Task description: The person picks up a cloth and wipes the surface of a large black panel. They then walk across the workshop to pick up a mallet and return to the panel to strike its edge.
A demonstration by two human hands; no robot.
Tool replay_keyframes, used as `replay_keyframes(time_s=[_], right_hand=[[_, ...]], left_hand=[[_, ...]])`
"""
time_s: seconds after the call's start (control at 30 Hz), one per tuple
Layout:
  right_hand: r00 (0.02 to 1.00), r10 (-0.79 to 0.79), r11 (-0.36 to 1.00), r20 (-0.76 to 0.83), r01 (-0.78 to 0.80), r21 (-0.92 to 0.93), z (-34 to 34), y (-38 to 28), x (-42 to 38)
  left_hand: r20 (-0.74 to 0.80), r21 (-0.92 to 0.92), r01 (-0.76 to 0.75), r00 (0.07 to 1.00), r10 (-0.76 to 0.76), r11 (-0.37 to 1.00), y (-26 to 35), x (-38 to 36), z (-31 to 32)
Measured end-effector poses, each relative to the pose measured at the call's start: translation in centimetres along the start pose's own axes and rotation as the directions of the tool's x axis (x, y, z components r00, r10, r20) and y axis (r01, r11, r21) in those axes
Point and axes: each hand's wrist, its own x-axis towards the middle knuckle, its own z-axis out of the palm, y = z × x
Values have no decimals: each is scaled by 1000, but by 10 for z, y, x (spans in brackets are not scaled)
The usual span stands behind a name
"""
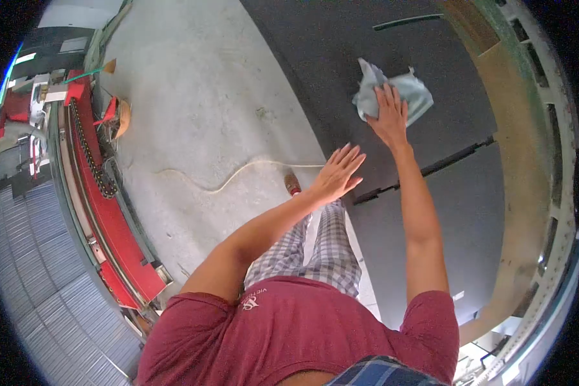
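Note:
My right hand (390,119) lies with its fingers stretched out on top of a crumpled pale grey-green cloth (413,96), pressing it against a large dark grey panel (341,51). The cloth spreads out on both sides of the fingers, and its corners stick up at the far side. Lower and to the left, my left hand (338,175) is held palm down near the panel's edge, fingers extended and nothing in them. A second dark panel (457,212) sits nearer to me, with a dark notched seam (444,164) between the two.
A brown border (495,96) and a metal frame with slots (555,161) run along the right. A thin pale hose (231,177) crosses the concrete floor (206,77). On the left stands a red machine rail (119,231) with a cable chain (87,154), beside grey slatted material (51,276).

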Motion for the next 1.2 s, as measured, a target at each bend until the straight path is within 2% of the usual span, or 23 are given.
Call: replay_keyframes(time_s=[0.07, 0.13, 0.2, 0.3, 0.37, 0.43, 0.5, 0.53, 0.6, 0.63, 0.7, 0.73, 0.8, 0.87, 0.9, 0.97, 1.0, 1.03, 1.07, 1.13, 1.2], right_hand=[[998, 55, 998, 17, -55, 32, -10, -7, -51], [992, 114, 993, 46, -115, 16, -5, -17, -99], [985, 160, 987, 72, -161, 8, 1, -34, -133], [958, 277, 961, 77, -276, -15, 22, -58, -130], [930, 367, 930, 37, -365, -52, 31, -65, -110], [909, 416, 908, -9, -416, -50, 30, -67, -98], [875, 484, 874, -12, -485, -36, 34, -69, -80], [861, 507, 861, -28, -508, -30, 36, -66, -85], [904, 425, 903, -46, -427, -44, 31, -55, -98], [895, 442, 895, -62, -444, -41, 23, -47, -107], [736, 674, 733, -68, -677, -68, -5, -32, -134], [663, 740, 655, -113, -748, -102, -7, -20, -139], [522, 826, 542, -214, -840, 42, 2, -11, -133], [496, 827, 520, -266, -854, 25, 10, -26, -107], [482, 812, 508, -329, -862, -9, -1, -37, -96], [652, 718, 667, -244, -745, -29, 4, -80, -65], [748, 643, 747, -163, -660, -82, 0, -103, -51], [814, 561, 822, -151, -570, -17, -12, -121, -46], [802, 573, 813, -167, -582, -6, -19, -120, -47], [849, 513, 848, -129, -524, -74, -39, -97, -58], [802, 555, 806, -222, -584, -95, -54, -63, -63]], left_hand=[[-39, -49, 14, 999, -16, 999, -5, -55, -16], [116, -157, 196, 977, -179, 968, -33, -119, -32], [274, -211, 503, 853, -443, 838, -73, -186, -29], [318, -113, 815, 572, -756, 569, -143, -301, -11], [320, 0, 901, 412, -853, 435, -186, -368, -10], [268, 27, 904, 405, -874, 427, -204, -418, -23], [260, 80, 922, 347, -901, 379, -224, -436, -42], [261, 93, 910, 370, -891, 405, -228, -436, -50], [265, -17, 941, 330, -906, 338, -230, -432, -65], [263, -11, 933, 350, -899, 360, -232, -429, -61], [293, -198, 931, 354, -888, 306, -228, -419, -50], [251, -301, 883, 439, -863, 361, -225, -412, -46], [336, -255, 788, 616, -712, 561, -228, -391, -49], [347, -492, 821, 490, -800, 289, -182, -335, -76], [341, -489, 815, 506, -792, 311, -160, -309, -95], [274, -258, 694, 719, -638, 672, -148, -265, -120], [275, -251, 685, 728, -628, 685, -144, -245, -135], [267, -246, 642, 765, -586, 726, -143, -225, -145], [259, -240, 596, 800, -541, 766, -140, -206, -159], [251, -239, 560, 825, -506, 793, -132, -180, -172], [175, -269, 487, 873, -455, 831, -148, -161, -179]])
